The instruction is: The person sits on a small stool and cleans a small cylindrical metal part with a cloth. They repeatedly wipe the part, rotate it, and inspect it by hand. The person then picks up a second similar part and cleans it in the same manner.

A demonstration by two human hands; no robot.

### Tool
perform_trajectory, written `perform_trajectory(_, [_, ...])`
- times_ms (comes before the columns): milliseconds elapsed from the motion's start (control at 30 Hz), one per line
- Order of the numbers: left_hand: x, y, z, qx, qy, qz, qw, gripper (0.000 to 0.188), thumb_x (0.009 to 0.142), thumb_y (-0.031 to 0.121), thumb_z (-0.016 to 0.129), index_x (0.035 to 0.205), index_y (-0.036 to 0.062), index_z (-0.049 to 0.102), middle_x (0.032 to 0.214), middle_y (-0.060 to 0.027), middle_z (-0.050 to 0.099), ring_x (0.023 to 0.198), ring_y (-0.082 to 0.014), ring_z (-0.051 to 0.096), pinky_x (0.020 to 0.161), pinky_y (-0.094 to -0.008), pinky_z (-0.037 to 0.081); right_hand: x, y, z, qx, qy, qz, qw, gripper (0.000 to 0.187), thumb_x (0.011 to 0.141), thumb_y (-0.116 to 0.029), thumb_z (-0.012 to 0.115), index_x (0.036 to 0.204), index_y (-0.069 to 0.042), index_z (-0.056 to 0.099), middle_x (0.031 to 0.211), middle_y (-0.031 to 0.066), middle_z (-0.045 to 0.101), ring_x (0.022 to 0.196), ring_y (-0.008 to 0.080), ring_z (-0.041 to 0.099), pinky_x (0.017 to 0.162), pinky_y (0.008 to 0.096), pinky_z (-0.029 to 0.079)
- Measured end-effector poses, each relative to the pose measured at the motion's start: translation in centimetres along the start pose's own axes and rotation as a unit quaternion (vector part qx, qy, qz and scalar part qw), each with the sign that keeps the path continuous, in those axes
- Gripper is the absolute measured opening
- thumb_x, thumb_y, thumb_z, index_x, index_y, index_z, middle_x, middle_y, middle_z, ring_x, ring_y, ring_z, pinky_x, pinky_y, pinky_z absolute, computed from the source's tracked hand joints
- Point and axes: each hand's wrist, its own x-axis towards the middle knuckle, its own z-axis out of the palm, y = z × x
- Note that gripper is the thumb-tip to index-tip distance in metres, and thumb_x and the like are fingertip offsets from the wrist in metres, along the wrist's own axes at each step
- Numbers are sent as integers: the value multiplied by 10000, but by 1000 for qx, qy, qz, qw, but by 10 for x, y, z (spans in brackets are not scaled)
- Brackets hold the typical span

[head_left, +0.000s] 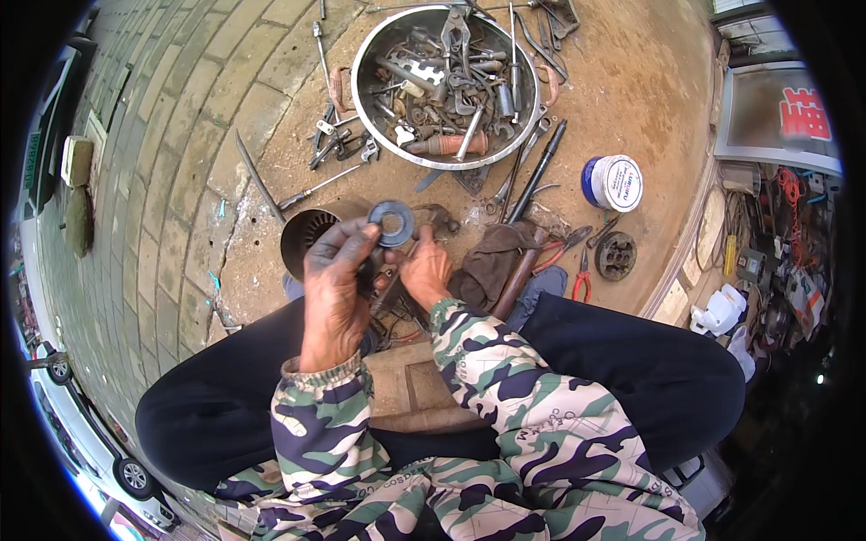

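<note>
My left hand (332, 284) pinches a dark, flat ring (391, 224) between thumb and fingertips, its hole facing up. Close beside it, my right hand (424, 270) is wrapped round the handle of a small hammer, whose rusty head (439, 219) shows just beyond the fingers. A metal cylinder with slotted inner walls (311, 233) lies partly behind my left hand. Below the hands, between my knees, is a worn wooden block (406, 383). Darker parts under my left palm are hidden too much to name.
A metal basin (359, 99) full of tools and parts stands ahead. To the right are a white tub (618, 183), a dark rag (494, 266), red-handled pliers (583, 278) and a round, holed metal part (615, 256). Wrenches (365, 151) and rods lie around the basin.
</note>
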Motion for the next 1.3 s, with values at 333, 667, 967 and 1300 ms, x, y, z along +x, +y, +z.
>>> perform_trajectory(333, [24,-43,56,108,-67,-35,991,213,925,128,699,1073,-19,652,871,-56,679,714,-130,669,504,-226,455,24,-5,-260,-67,-146,-145,976,455,700,-107,727,1083,105,602,966,217,673,925,333,670,823,406,541])
perform_trajectory(667, [79,-160,93,271,-88,-104,953,179,864,148,754,981,35,679,830,-38,706,691,-113,663,548,-228,472,-79,23,-450,-83,152,-266,948,240,978,-135,633,1167,3,577,756,84,634,547,172,598,491,312,475])
perform_trajectory(967, [109,-261,119,261,-74,-158,950,156,884,163,749,974,43,706,816,-10,707,672,-78,645,537,-213,453,-53,176,-267,122,170,-49,977,175,976,-137,625,1078,-4,572,707,171,565,582,290,564,549,391,451])
perform_trajectory(1300, [120,-278,137,264,-16,-119,957,152,852,130,778,893,-5,723,736,-31,693,586,-87,604,504,-234,448,-46,173,-261,-18,142,-95,985,254,933,-73,658,1161,3,575,828,244,660,697,437,660,621,453,528])
